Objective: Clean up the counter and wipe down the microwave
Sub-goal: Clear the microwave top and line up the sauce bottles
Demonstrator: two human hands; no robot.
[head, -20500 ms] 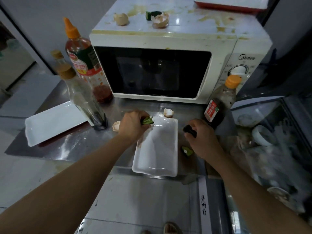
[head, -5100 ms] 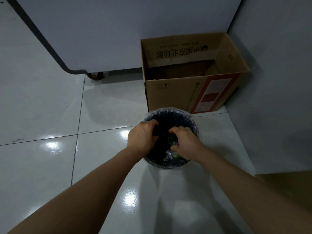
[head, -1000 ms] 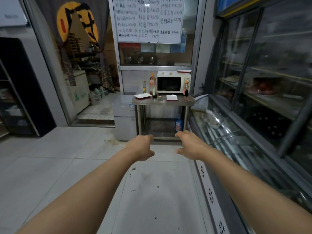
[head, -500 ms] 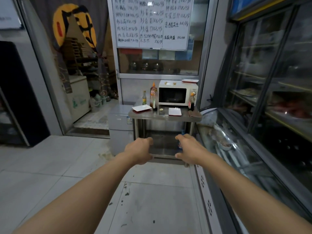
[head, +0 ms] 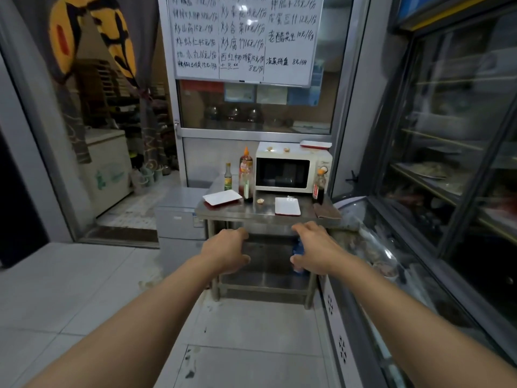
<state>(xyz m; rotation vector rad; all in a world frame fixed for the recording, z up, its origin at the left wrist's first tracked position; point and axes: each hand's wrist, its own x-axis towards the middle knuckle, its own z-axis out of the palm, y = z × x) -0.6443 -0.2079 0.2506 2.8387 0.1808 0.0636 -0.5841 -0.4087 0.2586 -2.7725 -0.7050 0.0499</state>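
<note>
Change: closer than half a second ago, the steel counter (head: 223, 212) and microwave (head: 282, 170) now fill more of the head view; both arms stay stretched forward, empty.
Left hand: left hand (head: 226, 252) hangs in the air in front of the counter's edge, fingers loosely curled, holding nothing.
Right hand: right hand (head: 314, 249) hangs level with it, well apart, fingers relaxed and slightly bent, also holding nothing.
Counter: a white dish (head: 287, 206) lies near the front edge, and a white tray (head: 222, 198) on a red one sits at the left corner, jutting past the edge.
Scraps: a pale eggshell piece (head: 260, 201) lies on the counter between tray and dish; two more eggshell bits (head: 270, 149) sit on the microwave's top.
Cloth: a brown cloth (head: 326, 211) lies at the counter's right end, beside the dish.
Bottles: a tall orange-capped sauce bottle (head: 246, 166) stands just left of the microwave, with a small green-labelled bottle (head: 228, 177) further left; a dark bottle (head: 319, 186) stands at the microwave's right front corner.
Microwave top: a red-rimmed tray (head: 315, 144) rests at its right rear.
Surroundings: a whiteboard menu (head: 243, 37) hangs above; a glass display case (head: 447, 163) runs along the right.
</note>
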